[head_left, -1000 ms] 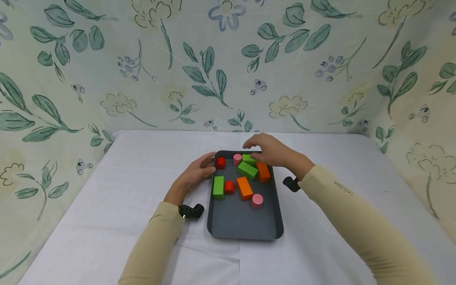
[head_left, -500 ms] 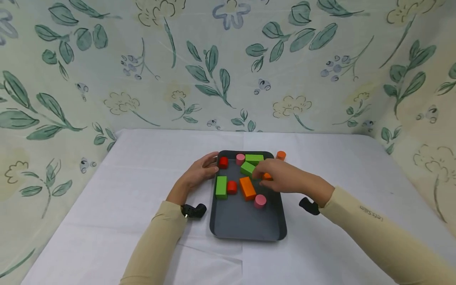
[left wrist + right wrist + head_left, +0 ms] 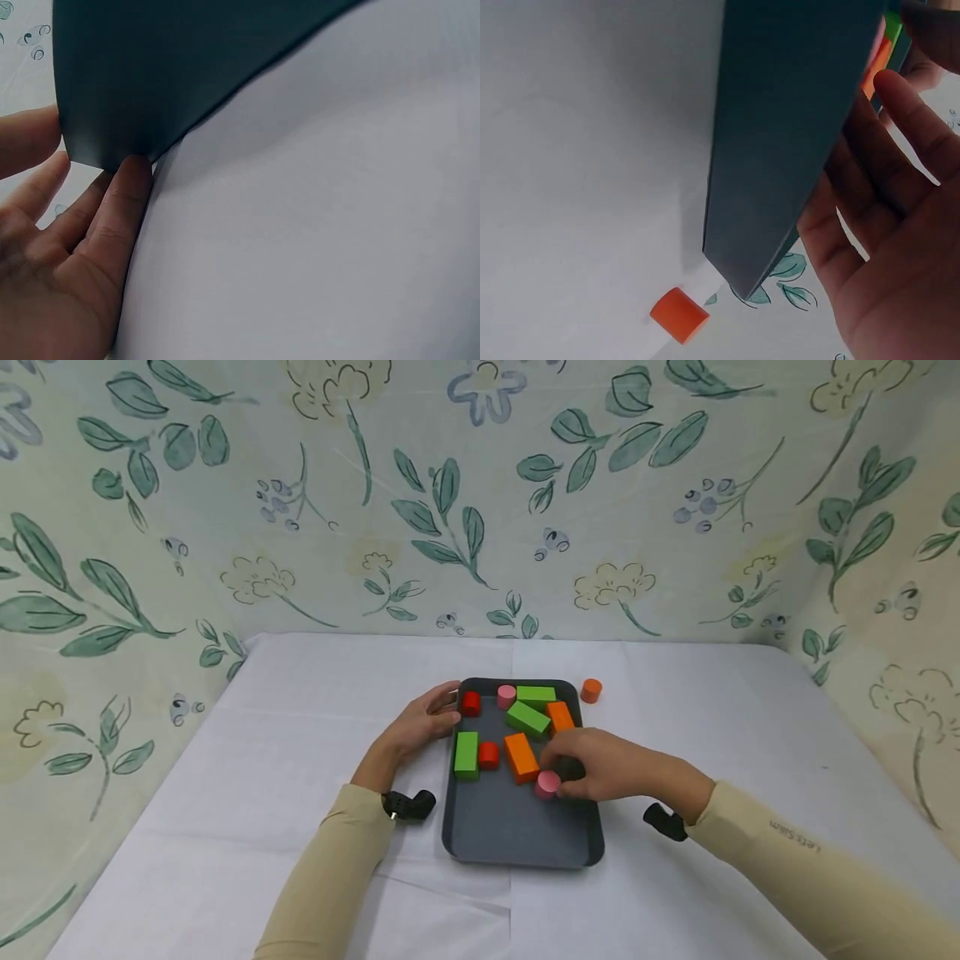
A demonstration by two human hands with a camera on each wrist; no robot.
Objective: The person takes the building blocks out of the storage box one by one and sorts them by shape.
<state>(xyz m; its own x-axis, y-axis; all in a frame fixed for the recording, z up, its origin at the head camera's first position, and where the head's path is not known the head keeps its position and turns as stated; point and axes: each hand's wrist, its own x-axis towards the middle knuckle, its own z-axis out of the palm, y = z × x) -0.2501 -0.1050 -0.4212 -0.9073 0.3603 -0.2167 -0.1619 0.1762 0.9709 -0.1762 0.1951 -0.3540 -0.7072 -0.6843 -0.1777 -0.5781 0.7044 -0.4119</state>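
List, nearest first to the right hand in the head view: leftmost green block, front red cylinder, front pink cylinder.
1. Front pink cylinder, beside the right hand.
2. Front red cylinder, farther left in the tray.
3. Leftmost green block, near the tray's left side.

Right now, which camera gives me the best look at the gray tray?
The head view: it shows the tray from above, with the blocks inside, though the right hand hides part of its right side. The left wrist view shows only some outer wall near the left hand; the right wrist view shows mostly outer wall.
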